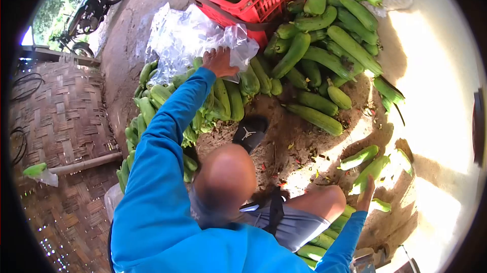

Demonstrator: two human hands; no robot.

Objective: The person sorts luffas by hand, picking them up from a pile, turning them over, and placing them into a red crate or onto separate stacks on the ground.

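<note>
My left hand (pixel 220 62) reaches forward with its fingers spread, lying over the edge of a crumpled clear plastic sheet (pixel 187 37). Beneath it runs a long row of green gourds (pixel 233 99), partly covered by the plastic. Low on the right, my right hand (pixel 366 196) is closed at the lower end of a long green gourd (pixel 374 169); most of its fingers are hidden. Close by on the ground lie a smaller gourd (pixel 359 157) and another gourd (pixel 404 161).
A red crate (pixel 253 12) holding gourds stands ahead, with a large gourd pile (pixel 324 50) to its right. More gourds (pixel 317 250) lie beside my right leg. A woven bamboo panel (pixel 61 105) is at left, a motorbike (pixel 94 7) beyond. A pale wall (pixel 436 70) borders the right.
</note>
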